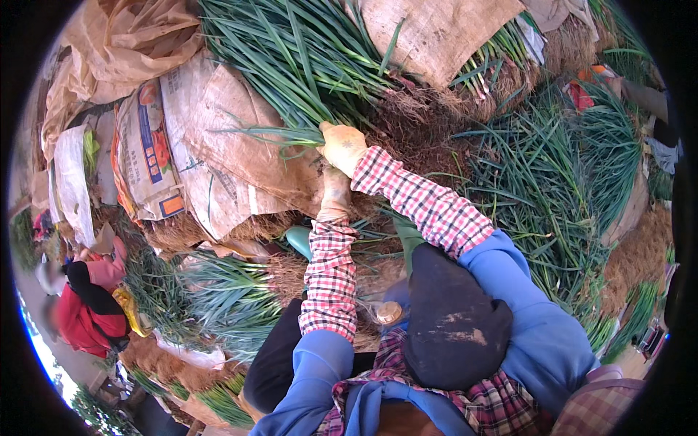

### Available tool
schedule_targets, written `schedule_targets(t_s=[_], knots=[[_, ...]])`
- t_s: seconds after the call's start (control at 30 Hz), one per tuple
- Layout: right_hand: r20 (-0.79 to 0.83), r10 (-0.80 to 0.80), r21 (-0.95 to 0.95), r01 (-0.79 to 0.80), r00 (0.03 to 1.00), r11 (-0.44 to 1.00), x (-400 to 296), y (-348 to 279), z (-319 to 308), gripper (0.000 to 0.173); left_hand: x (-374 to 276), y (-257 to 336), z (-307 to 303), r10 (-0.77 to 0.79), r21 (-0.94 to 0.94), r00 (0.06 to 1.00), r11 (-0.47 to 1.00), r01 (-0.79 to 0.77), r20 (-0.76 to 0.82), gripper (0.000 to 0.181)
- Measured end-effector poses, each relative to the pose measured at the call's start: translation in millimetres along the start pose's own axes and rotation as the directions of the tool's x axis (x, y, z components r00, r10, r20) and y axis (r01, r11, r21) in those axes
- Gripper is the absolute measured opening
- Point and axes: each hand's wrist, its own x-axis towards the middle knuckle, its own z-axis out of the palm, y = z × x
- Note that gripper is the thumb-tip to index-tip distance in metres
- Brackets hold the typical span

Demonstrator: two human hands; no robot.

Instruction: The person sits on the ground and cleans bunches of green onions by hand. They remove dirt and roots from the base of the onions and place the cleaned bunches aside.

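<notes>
My right hand [343,147], in a pale yellow work glove, is closed around a small bunch of green onions [272,134]. Their leaves point out to the left of the glove. Just below it is my left hand [336,188], in a soiled glove; its fingers are hidden under the right hand, so what it grips cannot be seen. Right behind my hands lies a large heap of green onions [294,60], with reddish bases and tangled roots [409,103] towards the right. A brown woven cloth [245,114] covers the pile to the left of my hands.
Loose green leaves [534,191] litter the ground at right. More onions [234,300] lie by my left leg, near a green boot [299,240]. Covered stacks with a printed sack [144,152] stand at left. A person in red [90,327] works at far left. A bottle with a gold-coloured cap [389,313] is near my lap.
</notes>
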Motion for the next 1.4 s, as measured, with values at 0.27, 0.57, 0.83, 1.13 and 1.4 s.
schedule_targets(t_s=[0.27, 0.57, 0.83, 1.13, 1.4], knots=[[-0.322, -0.562, -0.016, 0.589, 0.762, 0.808, -46, 4, 26, 0.018, 2, -18, -24, 0.085, -0.176, 0.996, 0.981, -0.084, -0.002, 0.027], [0.036, 0.358, 0.997, -0.011, 0.933, -0.072, -36, 70, -32, 0.018, -59, 43, -17, 0.073, 0.120, 0.961, 0.987, -0.108, 0.267, 0.039], [0.332, 0.129, 0.881, -0.356, 0.935, 0.313, -9, 51, 35, 0.053, -50, 28, -28, -0.005, -0.054, 0.977, 0.998, 0.017, 0.214, 0.038], [0.229, 0.420, 0.966, -0.258, 0.878, 0.012, -16, 50, 22, 0.028, -51, 25, -16, 0.058, -0.033, 0.992, 0.998, -0.054, 0.110, 0.036], [0.263, 0.292, 0.936, -0.316, 0.920, 0.154, 6, 11, 8, 0.029, -45, 23, -31, 0.046, -0.016, 0.984, 0.999, -0.043, 0.174, 0.037]])
